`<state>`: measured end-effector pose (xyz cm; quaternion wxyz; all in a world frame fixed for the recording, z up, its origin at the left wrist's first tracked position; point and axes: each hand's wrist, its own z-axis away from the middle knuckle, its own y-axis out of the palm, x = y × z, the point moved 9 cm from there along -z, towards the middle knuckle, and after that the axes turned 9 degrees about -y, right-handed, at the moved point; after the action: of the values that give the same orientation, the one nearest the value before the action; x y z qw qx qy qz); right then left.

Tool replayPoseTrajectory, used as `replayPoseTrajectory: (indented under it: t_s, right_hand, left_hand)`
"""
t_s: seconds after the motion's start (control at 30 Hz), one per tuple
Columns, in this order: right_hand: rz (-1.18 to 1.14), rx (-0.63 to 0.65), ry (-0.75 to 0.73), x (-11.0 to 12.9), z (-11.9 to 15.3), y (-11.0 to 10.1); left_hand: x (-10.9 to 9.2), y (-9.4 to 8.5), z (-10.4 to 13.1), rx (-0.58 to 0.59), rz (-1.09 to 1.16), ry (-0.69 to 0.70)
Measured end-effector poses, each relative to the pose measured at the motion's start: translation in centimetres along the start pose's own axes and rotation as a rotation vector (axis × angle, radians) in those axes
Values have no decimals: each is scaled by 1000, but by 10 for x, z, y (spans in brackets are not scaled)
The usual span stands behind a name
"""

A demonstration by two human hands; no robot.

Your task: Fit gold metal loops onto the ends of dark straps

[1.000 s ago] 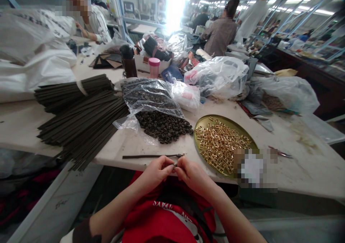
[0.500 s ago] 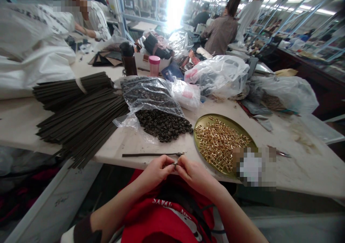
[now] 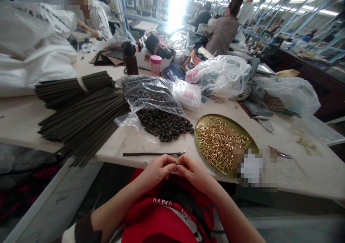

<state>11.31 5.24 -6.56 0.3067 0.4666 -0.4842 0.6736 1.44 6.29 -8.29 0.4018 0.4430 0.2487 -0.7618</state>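
Observation:
At the table's front edge, my left hand (image 3: 159, 170) and my right hand (image 3: 194, 171) meet with thumbs and forefingers pinched together. Some small thing sits between the fingertips, mostly covered by them, so I cannot make out its kind. Just beyond the hands a single dark strap (image 3: 151, 154) lies flat along the edge, with a small loop and a bit of metal at its right end. A round gold tray (image 3: 201, 122) of small gold rectangular buckles (image 3: 223, 142) stands right of my right hand. Dark small loops (image 3: 167, 126) spill from a clear plastic bag (image 3: 152, 92) ahead.
Bundled dark straps (image 3: 81, 117) lie at left, some overhanging the edge. A dark bottle (image 3: 130, 58), a pink-lidded jar (image 3: 155, 66) and plastic bags (image 3: 221, 74) stand behind. A pointed hand tool (image 3: 283, 154) lies at right. Other people work farther back.
My fingertips have closed in more around the small piece; a dark bit seen between them before is now mostly covered. The view has shifted slightly.

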Motion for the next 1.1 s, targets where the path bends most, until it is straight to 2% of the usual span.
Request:
replayPoseTrajectory:
  t_s: [0.13,0.27,0.5,0.73,0.9,1.1]
  right_hand:
    - [-303,-41,49,-15,0,1]
    - [-378,-103,49,-21,0,0]
    - [-111,-328,-67,-14,5,-17]
    - [184,-568,-215,13,22,-27]
    - [292,-581,-362,32,26,-21]
    - [169,-547,-387,27,21,-18]
  left_hand:
    - [2,4,0,32,136,-47]
    - [7,4,-1,27,231,-89]
    - [-2,1,4,-5,262,-28]
    - [-9,-1,4,-68,263,25]
    - [-6,-3,2,-88,281,29]
    - [-5,-4,4,-116,320,50]
